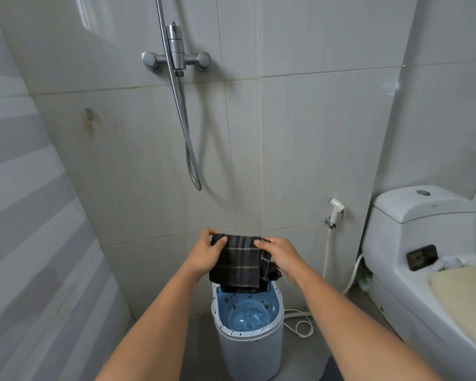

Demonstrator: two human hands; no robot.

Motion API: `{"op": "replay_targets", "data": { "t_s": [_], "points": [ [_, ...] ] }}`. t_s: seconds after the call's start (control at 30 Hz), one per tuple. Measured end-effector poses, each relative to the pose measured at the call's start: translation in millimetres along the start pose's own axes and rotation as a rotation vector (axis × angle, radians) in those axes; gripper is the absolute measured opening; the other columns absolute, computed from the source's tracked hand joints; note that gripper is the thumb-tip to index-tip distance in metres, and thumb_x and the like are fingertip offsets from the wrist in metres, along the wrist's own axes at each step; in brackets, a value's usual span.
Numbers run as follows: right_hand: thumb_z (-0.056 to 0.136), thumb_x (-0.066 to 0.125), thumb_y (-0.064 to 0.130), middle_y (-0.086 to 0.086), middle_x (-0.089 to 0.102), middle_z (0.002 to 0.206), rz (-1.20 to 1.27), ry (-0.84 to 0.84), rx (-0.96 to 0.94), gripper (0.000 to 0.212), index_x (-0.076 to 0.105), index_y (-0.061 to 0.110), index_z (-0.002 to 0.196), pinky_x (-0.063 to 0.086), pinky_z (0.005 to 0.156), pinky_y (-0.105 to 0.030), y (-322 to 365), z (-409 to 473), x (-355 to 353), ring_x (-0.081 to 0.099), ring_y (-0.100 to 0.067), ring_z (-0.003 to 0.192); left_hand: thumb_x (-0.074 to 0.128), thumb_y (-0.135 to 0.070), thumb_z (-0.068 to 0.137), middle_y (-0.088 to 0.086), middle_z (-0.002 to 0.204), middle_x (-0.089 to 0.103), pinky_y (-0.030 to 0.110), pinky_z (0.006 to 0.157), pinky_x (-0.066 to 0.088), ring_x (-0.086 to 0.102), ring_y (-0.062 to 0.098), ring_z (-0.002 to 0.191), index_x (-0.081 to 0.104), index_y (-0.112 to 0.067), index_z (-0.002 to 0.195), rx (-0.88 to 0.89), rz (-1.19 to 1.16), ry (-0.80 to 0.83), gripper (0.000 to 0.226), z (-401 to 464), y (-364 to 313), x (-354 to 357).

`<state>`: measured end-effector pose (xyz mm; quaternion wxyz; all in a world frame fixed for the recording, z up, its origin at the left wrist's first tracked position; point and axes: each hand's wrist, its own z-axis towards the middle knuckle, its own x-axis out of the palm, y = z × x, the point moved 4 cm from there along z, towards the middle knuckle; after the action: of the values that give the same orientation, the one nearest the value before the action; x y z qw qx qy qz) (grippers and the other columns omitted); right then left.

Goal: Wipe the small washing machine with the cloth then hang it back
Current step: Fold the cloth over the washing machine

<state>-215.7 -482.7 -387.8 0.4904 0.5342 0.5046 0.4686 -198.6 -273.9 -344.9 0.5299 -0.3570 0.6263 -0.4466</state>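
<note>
From the head camera, a dark cloth (238,259) of soft woven fabric, crossed by pale stripes in a plaid pattern, hangs folded in the air just above the open top of the small washing machine (249,345), a rounded plastic tub with a white speckled rim and a smooth blue inside. The left hand (208,250) pinches the cloth's upper left corner, thumb in front and fingers behind. The right hand (279,254) clamps the upper right edge, where the fabric bunches beneath its fingers.
</note>
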Motion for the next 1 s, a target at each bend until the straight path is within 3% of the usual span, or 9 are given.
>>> {"op": "replay_targets", "data": {
  "t_s": [0.1,0.2,0.37,0.5,0.6,0.67,0.8,0.9,1.0],
  "points": [
    [0.098,0.067,0.025,-0.016,0.079,0.102,0.131,-0.02,0.129,0.021,0.076,0.009,0.108,0.058,0.095,-0.05,-10,3,0,0.075,-0.034,0.099,0.083,-0.026,0.078,0.008,0.119,0.063,0.027,0.072,0.06,0.068,0.021,0.103,0.03,-0.038,0.137,-0.011,-0.106,0.135,0.081,-5,4,8],
    [0.099,0.066,0.02,-0.015,0.075,0.116,0.158,-0.022,0.165,0.022,0.069,0.013,0.119,0.057,0.098,-0.049,-14,6,-4,0.072,-0.029,0.108,0.085,-0.009,0.069,0.007,0.127,0.057,0.019,0.072,0.058,0.063,0.021,0.11,0.024,-0.036,0.15,0.032,0.076,0.232,0.105,-1,9,15],
    [0.104,0.056,0.011,-0.019,0.072,0.115,0.172,0.017,0.164,0.021,0.069,0.016,0.12,0.064,0.078,-0.04,-14,2,-7,0.073,-0.029,0.095,0.074,-0.005,0.072,0.008,0.132,0.055,0.012,0.063,0.054,0.062,0.019,0.109,0.041,-0.019,0.147,0.057,0.312,0.266,0.083,6,12,18],
    [0.102,0.059,0.009,-0.024,0.074,0.113,0.249,0.076,0.165,0.018,0.074,0.004,0.113,0.062,0.084,-0.04,-13,-2,-4,0.072,-0.027,0.092,0.067,-0.014,0.073,0.004,0.1,0.069,0.027,0.07,0.06,0.069,0.015,0.084,0.067,-0.019,0.112,0.145,0.377,0.198,0.04,9,5,12],
    [0.085,0.082,0.022,-0.022,0.075,0.107,0.251,0.189,0.173,0.04,0.072,0.001,0.117,0.061,0.083,-0.041,-7,-8,0,0.074,-0.031,0.095,0.067,-0.024,0.076,0.002,0.105,0.059,0.023,0.073,0.053,0.064,0.013,0.085,0.069,-0.021,0.091,0.219,0.437,0.115,0.015,9,1,5],
    [0.066,0.093,0.024,-0.022,0.076,0.108,0.088,0.241,0.142,0.059,0.073,0.007,0.119,0.062,0.084,-0.042,-3,-10,2,0.075,-0.035,0.098,0.068,-0.028,0.078,-0.003,0.106,0.056,0.02,0.076,0.048,0.062,0.011,0.088,0.069,-0.015,0.083,0.224,0.426,0.076,0.014,11,2,0],
    [0.073,0.091,0.02,-0.013,0.079,0.104,-0.116,0.195,0.025,0.042,0.077,0.013,0.113,0.058,0.097,-0.042,2,-6,0,0.075,-0.03,0.102,0.07,-0.017,0.082,-0.001,0.066,0.063,0.024,0.06,0.049,0.058,0.011,0.06,0.067,-0.011,0.078,0.14,0.237,0.112,0.008,6,4,-3],
    [0.069,0.092,0.025,-0.02,0.077,0.106,0.0,0.202,0.109,0.051,0.075,0.004,0.113,0.061,0.091,-0.046,2,-9,-4,0.075,-0.033,0.099,0.074,-0.024,0.086,0.002,0.086,0.076,0.017,0.067,0.051,0.068,0.009,0.076,0.074,-0.014,0.101,0.094,0.079,0.163,0.017,1,7,-5],
    [0.08,0.083,0.022,-0.021,0.075,0.104,0.147,0.226,0.275,0.043,0.07,0.002,0.116,0.063,0.079,-0.045,-4,-20,-5,0.074,-0.033,0.092,0.076,-0.039,0.083,0.006,0.105,0.077,0.029,0.081,0.054,0.07,0.013,0.087,0.074,-0.019,0.109,0.044,-0.013,0.178,0.032,-1,10,-7]
  ]
}}
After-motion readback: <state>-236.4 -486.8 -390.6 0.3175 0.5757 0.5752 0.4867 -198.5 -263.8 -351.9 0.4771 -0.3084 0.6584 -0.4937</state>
